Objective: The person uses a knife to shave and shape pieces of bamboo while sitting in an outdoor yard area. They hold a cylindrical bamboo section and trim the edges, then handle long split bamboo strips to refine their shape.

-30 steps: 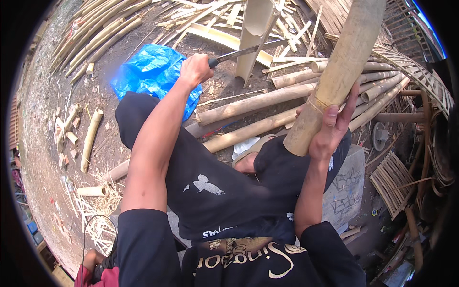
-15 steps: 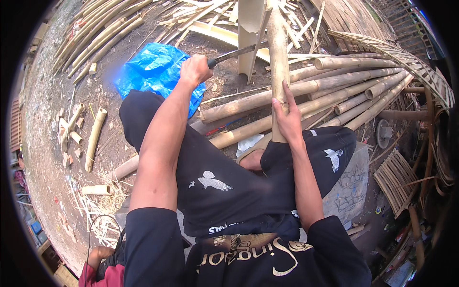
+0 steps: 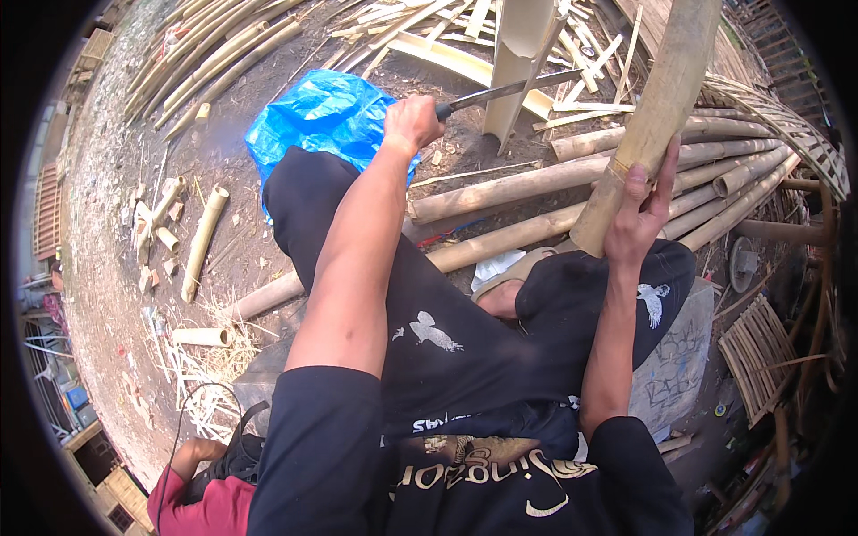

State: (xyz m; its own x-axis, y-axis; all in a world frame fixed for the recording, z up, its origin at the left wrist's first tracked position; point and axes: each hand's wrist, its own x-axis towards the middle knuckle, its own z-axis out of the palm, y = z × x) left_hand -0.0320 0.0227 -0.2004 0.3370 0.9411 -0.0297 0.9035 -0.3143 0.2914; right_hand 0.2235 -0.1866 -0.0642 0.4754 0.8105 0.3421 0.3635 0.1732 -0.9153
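My left hand is closed round the dark handle of a long-bladed knife. Its blade points right, level with an upright length of split bamboo; I cannot tell if they touch. My right hand grips a thick bamboo pole near its lower end, the thumb across the front and fingers round the right side. The pole leans to the right, apart from the blade, and its top runs out of view. Its lower end is above my bent right leg.
Several bamboo poles lie beyond my legs. A blue plastic sheet is by my left knee. Split strips are piled at the back, with short bamboo pieces at left. Another person's red sleeve shows at lower left.
The bamboo pole has been raised and tilted, its top swinging right and away from the knife blade. My right hand moved right with it. The whole view has shifted a little.
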